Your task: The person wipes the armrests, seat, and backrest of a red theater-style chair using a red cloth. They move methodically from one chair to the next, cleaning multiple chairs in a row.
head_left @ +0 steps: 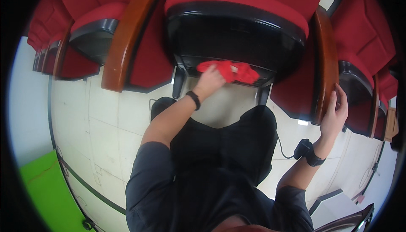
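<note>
Head view: red cloth (244, 73) lying bunched along the lower edge of the middle chair's black underside (237, 33), between the two chair legs. Left hand (212, 80) gripping the cloth's left part, fingers curling onto it; motion is blurring both, so I cannot tell exactly how each finger is sitting. A dark wristband (193, 100) is circling that wrist.

Right hand (334, 116) resting well apart from the cloth, touching the lower end of the right wooden armrest (325, 63); its fingers are extending loosely upward, pinching nothing. On that wrist a black strap (314, 159) is carrying a small black device (302, 148), with a thin cable (282, 149) trailing from it.

Red seat cushion (237, 0) capping the black underside; left wooden armrest (131, 37) standing on the other side. More red chairs are lining up to left and right. Dark trousers (220, 147) are showing below the cloth, knees pointing at the chair. Pale tiled floor (112, 126) spreading around; bright green panel (50, 189) lying lower left.
</note>
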`<state>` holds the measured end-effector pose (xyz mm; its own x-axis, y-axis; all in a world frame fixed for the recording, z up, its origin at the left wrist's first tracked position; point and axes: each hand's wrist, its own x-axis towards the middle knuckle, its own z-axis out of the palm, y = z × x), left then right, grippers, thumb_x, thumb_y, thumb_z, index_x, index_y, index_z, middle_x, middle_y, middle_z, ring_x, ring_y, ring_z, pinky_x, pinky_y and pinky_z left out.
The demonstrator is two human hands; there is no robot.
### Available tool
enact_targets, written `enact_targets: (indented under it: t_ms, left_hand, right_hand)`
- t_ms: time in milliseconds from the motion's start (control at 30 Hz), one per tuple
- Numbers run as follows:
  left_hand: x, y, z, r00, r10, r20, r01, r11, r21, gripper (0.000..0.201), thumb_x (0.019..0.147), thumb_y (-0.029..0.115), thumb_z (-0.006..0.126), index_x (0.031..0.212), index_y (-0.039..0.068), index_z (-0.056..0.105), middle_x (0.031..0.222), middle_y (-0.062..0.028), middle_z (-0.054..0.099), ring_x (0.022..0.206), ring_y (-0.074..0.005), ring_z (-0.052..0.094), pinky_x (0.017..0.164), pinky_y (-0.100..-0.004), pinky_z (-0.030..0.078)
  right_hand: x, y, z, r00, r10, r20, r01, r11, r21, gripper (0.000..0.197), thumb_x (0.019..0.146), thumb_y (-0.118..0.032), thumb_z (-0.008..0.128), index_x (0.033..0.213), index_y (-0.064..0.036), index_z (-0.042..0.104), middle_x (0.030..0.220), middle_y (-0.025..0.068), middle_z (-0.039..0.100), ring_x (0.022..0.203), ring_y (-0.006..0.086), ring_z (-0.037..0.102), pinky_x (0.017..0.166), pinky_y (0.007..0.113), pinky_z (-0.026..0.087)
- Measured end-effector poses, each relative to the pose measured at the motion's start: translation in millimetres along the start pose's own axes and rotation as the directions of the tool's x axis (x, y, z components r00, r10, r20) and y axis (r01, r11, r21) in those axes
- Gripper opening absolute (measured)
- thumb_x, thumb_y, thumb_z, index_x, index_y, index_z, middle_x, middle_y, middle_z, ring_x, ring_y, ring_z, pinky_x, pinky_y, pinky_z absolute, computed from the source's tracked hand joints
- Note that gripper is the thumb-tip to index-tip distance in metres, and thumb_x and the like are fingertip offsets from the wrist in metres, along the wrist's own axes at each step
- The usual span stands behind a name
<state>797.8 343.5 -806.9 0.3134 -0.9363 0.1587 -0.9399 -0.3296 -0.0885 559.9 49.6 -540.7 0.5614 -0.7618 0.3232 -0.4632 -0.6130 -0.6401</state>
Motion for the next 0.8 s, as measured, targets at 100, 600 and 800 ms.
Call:
enact_targets:
  t_ms: [100, 600, 800]
  left_hand:
    - [-37, -19, 0, 0.909, -0.396, -0.128, 0.410, 0.906, 0.103, 0.047, 0.086, 0.012, 0.063, 0.133, 0.008, 0.061, 0.136, -0.0200, 0.058, 0.125, -0.0381, 0.056, 0.118, -0.0508, 0.034]
    - [100, 146, 34, 0.288, -0.825, 0.486, 0.110, -0.475, -0.873, 0.039, 0.094, 0.018, 0.052, 0.123, -0.004, 0.039, 0.113, -0.0239, 0.049, 0.106, -0.0342, 0.052, 0.092, -0.0418, 0.044]
    - [138, 180, 8, 0.286, -0.928, 0.238, 0.419, -0.102, -0.902, 0.080, 0.084, 0.001, 0.062, 0.145, -0.020, 0.015, 0.135, -0.0441, 0.038, 0.127, -0.0561, 0.038, 0.116, -0.0543, 0.025]
  right_hand:
    - [-2, 0, 0, 0.998, -0.054, -0.014, 0.055, 0.998, 0.014, 0.036, 0.105, -0.025, 0.058, 0.131, -0.0012, 0.066, 0.128, 0.0157, 0.070, 0.118, 0.0267, 0.067, 0.102, 0.037, 0.051]
    - [0, 3, 1, 1.000, -0.030, 0.001, 0.030, 1.000, 0.007, 0.034, 0.104, -0.025, 0.060, 0.129, -0.0023, 0.068, 0.125, 0.0159, 0.069, 0.115, 0.0254, 0.067, 0.102, 0.036, 0.051]
    - [4, 14, 1, 0.997, -0.071, 0.039, 0.071, 0.997, -0.003, 0.039, 0.107, -0.029, 0.057, 0.135, -0.0042, 0.066, 0.133, 0.0124, 0.068, 0.121, 0.0237, 0.064, 0.106, 0.033, 0.046]
